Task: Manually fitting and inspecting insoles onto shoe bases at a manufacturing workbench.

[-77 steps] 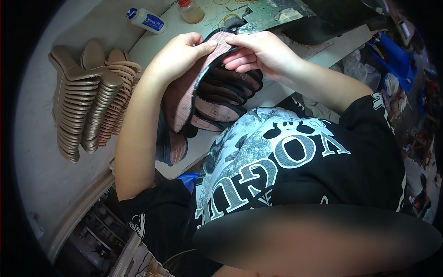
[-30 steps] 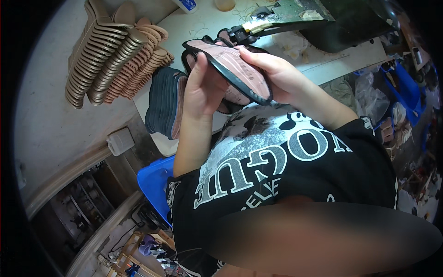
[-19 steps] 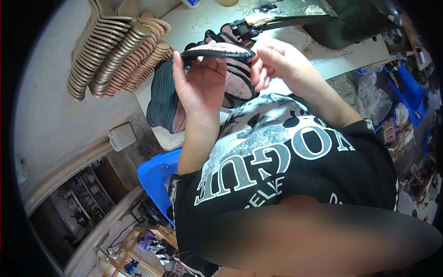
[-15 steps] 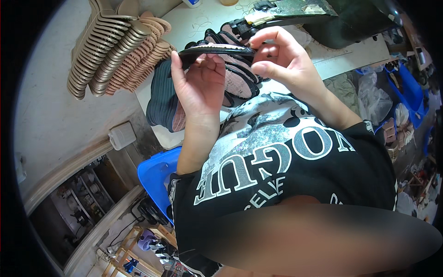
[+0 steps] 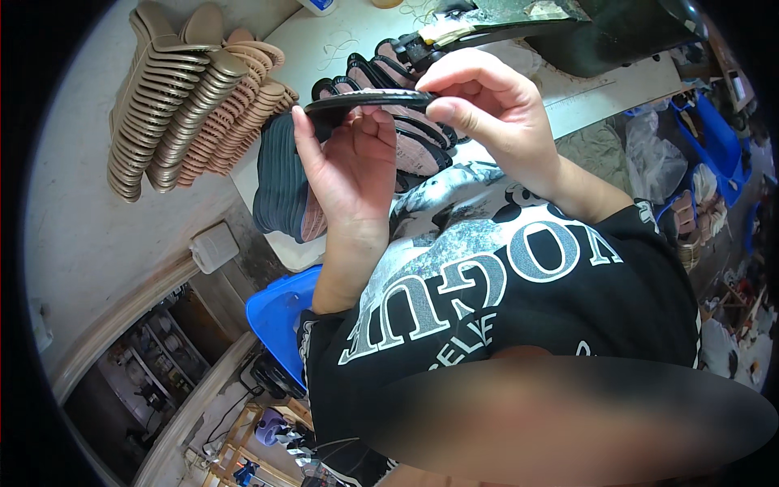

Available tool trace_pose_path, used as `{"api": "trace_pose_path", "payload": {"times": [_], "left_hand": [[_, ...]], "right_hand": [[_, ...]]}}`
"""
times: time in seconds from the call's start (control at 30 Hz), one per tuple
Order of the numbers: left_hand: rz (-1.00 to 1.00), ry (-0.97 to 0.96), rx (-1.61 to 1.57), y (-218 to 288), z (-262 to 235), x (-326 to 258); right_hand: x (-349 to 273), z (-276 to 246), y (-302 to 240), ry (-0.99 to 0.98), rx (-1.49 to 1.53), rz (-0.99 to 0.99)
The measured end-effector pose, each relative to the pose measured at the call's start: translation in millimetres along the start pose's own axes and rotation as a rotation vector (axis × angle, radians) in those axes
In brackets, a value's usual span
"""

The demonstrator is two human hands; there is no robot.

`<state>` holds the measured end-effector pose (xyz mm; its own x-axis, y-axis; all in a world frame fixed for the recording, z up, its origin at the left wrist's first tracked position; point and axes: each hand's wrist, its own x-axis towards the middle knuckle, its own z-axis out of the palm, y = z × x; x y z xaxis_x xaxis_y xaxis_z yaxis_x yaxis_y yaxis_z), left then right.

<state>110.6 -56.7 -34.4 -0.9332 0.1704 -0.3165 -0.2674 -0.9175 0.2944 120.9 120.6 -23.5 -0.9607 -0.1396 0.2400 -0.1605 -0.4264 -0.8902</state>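
Held nearly edge-on in front of me is a thin black-edged insole (image 5: 365, 99) with a pale upper side. My left hand (image 5: 353, 166) supports its left end, thumb at the tip and curled fingers underneath. At the other end, the thumb and forefinger of my right hand (image 5: 499, 109) pinch the black edge. Behind and below the insole lie several pink insoles with black edging (image 5: 418, 150), partly hidden by my hands. A stack of dark grey-green soles (image 5: 278, 183) stands beside my left wrist.
Rows of gold (image 5: 154, 109) and pink-beige soles (image 5: 235, 105) stand at the upper left. A dark machine part (image 5: 487, 36) sits across the white table (image 5: 333, 49). A blue bin (image 5: 284, 312) is below my left elbow. Plastic bags (image 5: 653, 150) and a blue crate (image 5: 714, 154) lie right.
My right thumb has closed in toward the forefinger at the insole's right end. The insole sits slightly lower at its left end, and the whole view has shifted a little.
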Motion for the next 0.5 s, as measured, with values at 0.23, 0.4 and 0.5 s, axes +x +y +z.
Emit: {"api": "trace_pose_path", "payload": {"times": [0.23, 0.4, 0.5], "left_hand": [[0.019, 0.085, 0.239, 14, 2, -2], [0.129, 0.255, 1.417, 59, -56, -5], [0.491, 0.319, 2.473, 68, -98, -31]], "right_hand": [[5, -3, 7, -0.246, -0.036, 0.065], [6, -20, 70, -0.487, -0.562, -0.039], [-10, -36, 94, -0.513, -0.607, 0.056]]}}
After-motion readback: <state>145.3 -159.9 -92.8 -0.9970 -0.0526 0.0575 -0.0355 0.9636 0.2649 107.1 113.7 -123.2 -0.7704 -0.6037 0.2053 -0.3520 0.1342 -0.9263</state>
